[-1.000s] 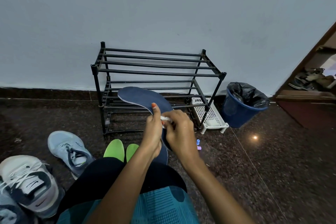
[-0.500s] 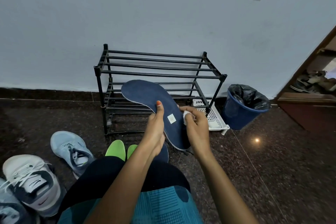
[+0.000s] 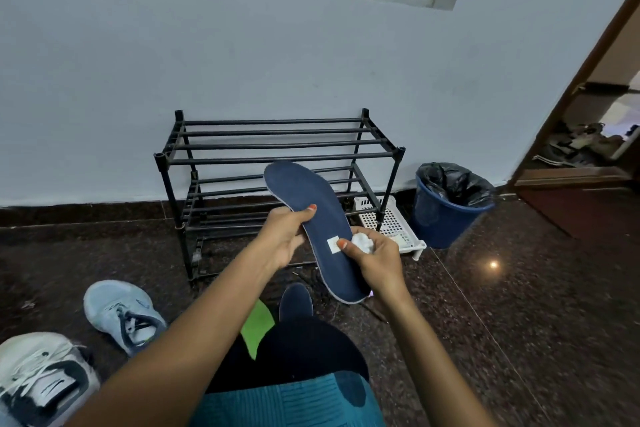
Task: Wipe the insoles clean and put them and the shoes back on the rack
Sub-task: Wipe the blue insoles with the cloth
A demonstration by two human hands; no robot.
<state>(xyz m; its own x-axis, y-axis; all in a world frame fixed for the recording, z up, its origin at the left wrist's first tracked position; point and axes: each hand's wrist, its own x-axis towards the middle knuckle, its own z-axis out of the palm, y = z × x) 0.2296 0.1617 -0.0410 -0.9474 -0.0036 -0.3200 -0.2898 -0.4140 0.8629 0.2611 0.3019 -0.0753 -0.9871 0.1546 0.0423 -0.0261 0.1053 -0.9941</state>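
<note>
Head view looks down on a long, flat blue insole (image 3: 320, 222) with a rounded toe and a soft matt face, held up in the middle of the frame in front of the rack (image 3: 221, 160). It slants from the toe at upper left to the heel at lower right. A thin pale edge runs along it, and a small white square label (image 3: 333, 245) sits near its narrow waist. The left hand (image 3: 282, 239) pinches the left edge of the insole, thumb on top and fingers curled beneath. The right hand (image 3: 375, 258) grips the heel half, thumb tip pressing the face just beside the label, with a crumpled white wad (image 3: 363, 242) bunched in its curled fingers against the right edge of the insole. The rack is made of thin black tubes in open tiers and stands against a smooth pale wall (image 3: 242, 62). Toward the bottom centre, the rounded end of a second dark insole (image 3: 296, 300) and a bright green insole (image 3: 258, 324) show above the person's dark lap. At lower left lie a light blue mesh shoe (image 3: 121, 312) and a white and black laced shoe (image 3: 41, 378), on a glossy dark speckled stone floor (image 3: 519, 305). Right of the rack are a white perforated plastic tray (image 3: 388, 222) and a round blue bin (image 3: 446, 215) lined with a crinkled black bag.
</note>
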